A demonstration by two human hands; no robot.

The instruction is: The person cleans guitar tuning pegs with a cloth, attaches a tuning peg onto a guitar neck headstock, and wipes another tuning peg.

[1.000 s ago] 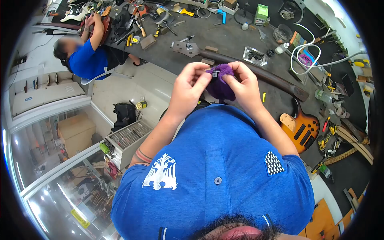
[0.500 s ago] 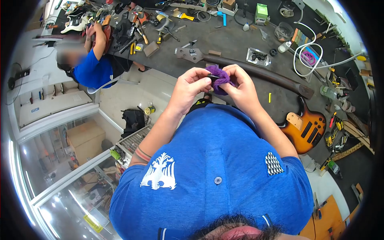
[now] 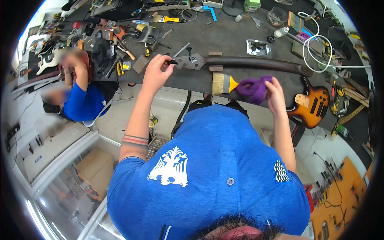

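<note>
My left hand (image 3: 159, 70) is at the left end of the headstock (image 3: 191, 62), thumb and finger pinched on a small black part (image 3: 173, 62) that looks like a tuning peg. The dark neck (image 3: 256, 64) stretches to the right across the bench, with small wooden blocks beside it. In my right hand (image 3: 275, 95) a crumpled purple cloth (image 3: 253, 89) is held by its right end. Just left of the cloth is a wide paintbrush (image 3: 222, 83) at the bench's near edge, its yellow handle partly covered by the cloth.
A sunburst guitar body (image 3: 311, 102) lies to the right. Further back are a yellow-handled brush (image 3: 166, 19), a white bottle (image 3: 281, 32), a coiled white cable (image 3: 318, 50) and a packet of dark parts (image 3: 257, 47). Another person in blue (image 3: 82, 100) works at the far left among many tools.
My hands have parted. The left has carried the small black part to the headstock; the right has moved right and down with the purple cloth, and the wide brush has come into sight.
</note>
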